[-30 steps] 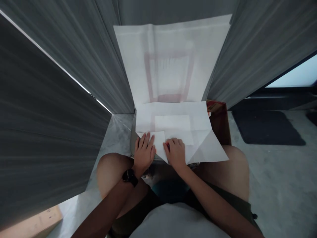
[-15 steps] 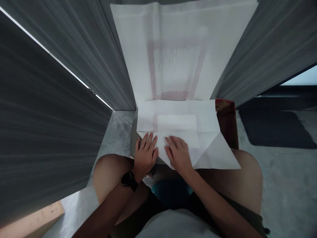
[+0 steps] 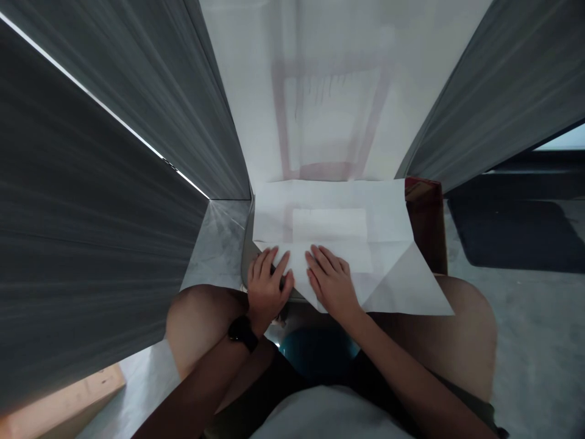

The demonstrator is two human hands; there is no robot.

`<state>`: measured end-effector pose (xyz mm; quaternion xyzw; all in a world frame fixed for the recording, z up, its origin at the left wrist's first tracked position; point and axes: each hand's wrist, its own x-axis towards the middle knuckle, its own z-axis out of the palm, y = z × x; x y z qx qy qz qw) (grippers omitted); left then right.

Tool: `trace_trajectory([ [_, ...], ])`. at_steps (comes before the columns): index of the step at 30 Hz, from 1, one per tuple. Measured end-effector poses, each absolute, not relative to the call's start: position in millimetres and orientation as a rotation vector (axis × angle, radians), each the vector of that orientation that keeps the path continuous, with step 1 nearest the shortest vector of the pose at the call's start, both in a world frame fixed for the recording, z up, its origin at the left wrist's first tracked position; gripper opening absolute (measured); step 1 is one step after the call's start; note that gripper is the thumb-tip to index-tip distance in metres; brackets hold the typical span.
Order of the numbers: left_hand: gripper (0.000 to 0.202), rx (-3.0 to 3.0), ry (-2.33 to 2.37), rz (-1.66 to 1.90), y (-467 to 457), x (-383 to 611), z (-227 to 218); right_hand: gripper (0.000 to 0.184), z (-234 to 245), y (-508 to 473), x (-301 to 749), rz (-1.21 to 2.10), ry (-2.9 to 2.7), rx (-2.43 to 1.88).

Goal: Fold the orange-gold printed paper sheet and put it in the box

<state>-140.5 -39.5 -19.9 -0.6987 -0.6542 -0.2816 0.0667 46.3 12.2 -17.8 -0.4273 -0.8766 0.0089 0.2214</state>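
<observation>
A large sheet of white paper [image 3: 333, 225] lies partly folded on a low support in front of my knees, its far part rising up against the grey panels with a faint reddish print showing through. Its near edge is folded into slanting flaps, one corner pointing out to the right. My left hand [image 3: 269, 281] rests with fingers spread on the left near fold. Beside it, my right hand [image 3: 333, 281] presses on the folded paper, fingers stretched out. A black watch [image 3: 243, 333] is on my left wrist.
Grey panels [image 3: 114, 201] stand close on the left, and another rises at the right. A red-brown box [image 3: 427, 225] is right of the paper. A dark mat [image 3: 525, 235] lies on the floor at the right; a wooden block [image 3: 68, 402] is at lower left.
The view has shifted slightly, so the sheet's top edge is out of frame. Both hands stay at nearly the same place on the fold, the left fingers a little more apart.
</observation>
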Motion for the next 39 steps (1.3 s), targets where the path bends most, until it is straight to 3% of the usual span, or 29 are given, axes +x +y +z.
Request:
trace_trajectory([
  [10, 0.050, -2.189, -2.063, -0.750, -41.9, -143.4, -26.3, 0.045, -21.1, 10.7, 48.0, 0.170, -2.452, -1.276],
  [23, 0.042, -2.176, -2.055, -0.679, -41.8, -142.1, -21.3, 0.042, -23.9, 12.9, 48.5, 0.122, -2.457, -1.247],
  [29, 0.048, -2.213, -2.054, -0.640, -43.2, -143.6, -22.2, 0.054, -23.5, 13.0, 50.7, 0.139, -2.487, -1.209],
  [39, 0.055, -2.264, -2.056, -0.582, -44.6, -146.6, -17.7, 0.058, -24.1, 13.9, 54.3, 0.106, -2.533, -1.163],
])
